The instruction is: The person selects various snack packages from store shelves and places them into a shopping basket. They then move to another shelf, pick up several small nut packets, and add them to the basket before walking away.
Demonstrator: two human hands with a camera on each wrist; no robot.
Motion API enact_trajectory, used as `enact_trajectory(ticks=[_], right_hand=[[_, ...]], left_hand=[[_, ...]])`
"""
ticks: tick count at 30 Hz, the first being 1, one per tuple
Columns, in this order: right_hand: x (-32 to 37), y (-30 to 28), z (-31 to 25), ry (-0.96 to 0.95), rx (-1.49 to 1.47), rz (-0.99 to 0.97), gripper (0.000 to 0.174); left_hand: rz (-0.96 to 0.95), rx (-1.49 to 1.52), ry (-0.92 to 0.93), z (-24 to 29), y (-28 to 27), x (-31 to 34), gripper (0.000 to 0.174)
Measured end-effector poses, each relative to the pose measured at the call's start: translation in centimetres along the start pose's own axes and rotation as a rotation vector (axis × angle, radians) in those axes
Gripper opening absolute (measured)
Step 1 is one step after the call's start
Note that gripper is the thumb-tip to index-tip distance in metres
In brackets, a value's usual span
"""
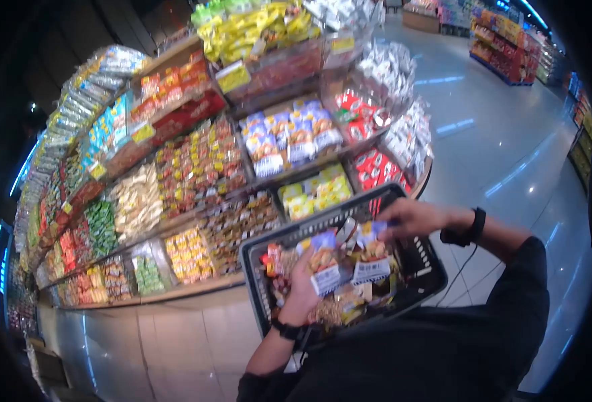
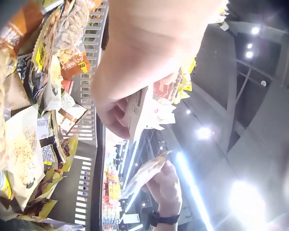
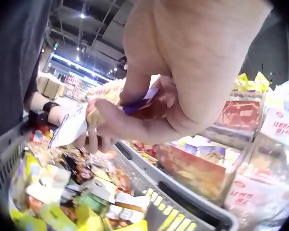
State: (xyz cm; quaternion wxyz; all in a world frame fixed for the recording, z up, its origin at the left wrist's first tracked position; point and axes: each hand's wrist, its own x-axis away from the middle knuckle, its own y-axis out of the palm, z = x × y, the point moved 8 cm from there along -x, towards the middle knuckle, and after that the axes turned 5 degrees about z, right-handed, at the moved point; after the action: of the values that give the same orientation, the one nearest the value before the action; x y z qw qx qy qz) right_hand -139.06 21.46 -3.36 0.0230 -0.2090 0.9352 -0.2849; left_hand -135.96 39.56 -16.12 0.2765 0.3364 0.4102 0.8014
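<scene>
My left hand point(image 1: 300, 285) grips a purple-and-white snack packet point(image 1: 324, 266) above the dark shopping basket point(image 1: 424, 258). A matching packet point(image 1: 371, 256) is held by my right hand point(image 1: 410, 218), beside the first one. In the right wrist view, the thumb and fingers of the right hand point(image 3: 192, 72) pinch a purple edge of its packet point(image 3: 142, 102). Seen from the left wrist, curled left fingers point(image 2: 118, 115) hold a packet partly hidden behind them, and the right hand point(image 2: 166, 190) faces it with its own packet point(image 2: 147, 172). Several snack bags point(image 2: 24, 149) fill the basket below.
A curved, tiered display point(image 1: 175, 288) with many bins of wrapped snacks stands just beyond the basket. One bin holds similar purple-and-white packets point(image 1: 289, 134); red packets point(image 1: 376, 167) lie in another. Shiny floor point(image 1: 503, 154) stretches off right towards further shelves point(image 1: 503, 47).
</scene>
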Motion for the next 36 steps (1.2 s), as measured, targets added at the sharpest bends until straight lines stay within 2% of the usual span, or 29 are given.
enact_trajectory(ticks=[1,2,3,4,5,6,8,10,12,13,14,15,16,18,19,20,22,23,25,28,29,30,32,33,35,36], right_hand=[[-0.6,1.1,-0.3,0.037,-0.097,-0.047,0.029],[-1.7,2.7,1.7,0.031,-0.212,-0.065,0.029],[-1.8,3.7,0.6,0.147,-0.257,-0.11,0.028],[-2.6,5.0,1.7,0.138,-0.321,-0.083,0.027],[-3.5,5.2,2.3,0.065,-0.061,-0.069,0.026],[-3.5,6.1,2.2,0.23,-0.311,-0.062,0.026],[-4.2,6.6,2.6,0.251,-0.34,0.002,0.027],[-4.5,6.5,2.0,0.223,-0.327,0.039,0.026],[-5.2,6.2,3.2,0.074,-0.117,0.08,0.03],[-4.9,5.5,2.4,0.158,-0.14,0.116,0.029],[-4.4,4.8,1.7,0.242,-0.167,0.156,0.028],[-4.5,3.7,2.0,0.199,-0.124,0.203,0.026],[-5.0,2.4,3.8,0.051,0.112,0.275,0.023],[-4.2,1.5,5.7,-0.088,0.394,0.289,0.023],[-3.7,2.2,7.8,-0.013,0.551,0.179,0.022],[-3.0,4.0,11.3,0.179,0.693,-0.103,0.02],[-0.6,6.6,13.8,0.33,0.761,-0.415,0.029],[-0.5,7.0,13.3,0.33,0.76,-0.417,0.029],[1.6,8.5,13.8,0.679,0.476,-0.546,0.042],[2.3,9.3,13.2,0.717,0.433,-0.575,0.047],[2.3,9.1,13.0,0.68,0.467,-0.528,0.029],[2.3,9.5,15.5,0.559,0.686,-0.597,0.028],[2.7,8.5,15.0,0.711,0.637,-0.521,0.026],[3.2,8.2,15.4,0.707,0.641,-0.523,0.026],[2.9,7.4,13.9,0.417,0.81,-0.447,0.024],[3.2,7.3,13.9,0.413,0.809,-0.451,0.024]], left_hand=[[0.015,-0.029,0.019,0.0,0.1,-0.2,0.056],[0.027,-0.042,-0.017,-0.6,0.1,0.0,0.061],[-0.021,-0.027,-0.11,-1.1,1.0,0.5,0.067],[-0.067,-0.042,-0.085,-1.0,1.9,0.7,0.072],[-0.137,-0.024,-0.114,-1.3,2.0,0.8,0.075],[-0.213,0.022,-0.18,-1.4,2.8,1.3,0.074],[-0.144,-0.129,-0.105,-1.0,2.0,1.4,0.068],[-0.108,-0.205,-0.121,-1.1,1.4,1.9,0.051],[-0.07,-0.212,-0.179,-1.4,0.2,1.5,0.046],[0.06,-0.267,-0.163,-1.3,-1.4,1.2,0.043],[0.054,-0.263,-0.185,-1.5,-1.2,1.1,0.043],[-0.008,-0.228,-0.11,-1.0,-0.2,0.9,0.045],[-0.069,-0.19,-0.034,-0.4,0.7,0.8,0.048],[-0.133,-0.155,0.016,0.1,0.7,0.6,0.052],[-0.096,-0.118,0.043,0.3,0.3,0.7,0.052],[-0.06,-0.084,0.074,0.7,0.0,0.8,0.052],[-0.106,-0.093,0.051,0.8,-0.3,0.7,0.052],[-0.094,-0.085,0.044,0.8,-0.2,0.7,0.052],[-0.078,-0.077,0.036,0.6,-0.3,0.8,0.052],[-0.034,-0.084,0.033,0.6,-0.6,0.8,0.049],[-0.041,-0.08,0.024,0.7,-0.7,1.0,0.05],[-0.051,-0.077,0.019,0.8,-0.6,1.0,0.05],[-0.001,-0.1,0.054,1.1,-0.6,1.2,0.049],[0.009,-0.12,0.065,1.2,-0.7,1.2,0.049],[0.008,-0.138,0.076,1.3,-1.0,1.1,0.046],[0.014,-0.137,0.079,1.3,-1.0,1.1,0.046]])
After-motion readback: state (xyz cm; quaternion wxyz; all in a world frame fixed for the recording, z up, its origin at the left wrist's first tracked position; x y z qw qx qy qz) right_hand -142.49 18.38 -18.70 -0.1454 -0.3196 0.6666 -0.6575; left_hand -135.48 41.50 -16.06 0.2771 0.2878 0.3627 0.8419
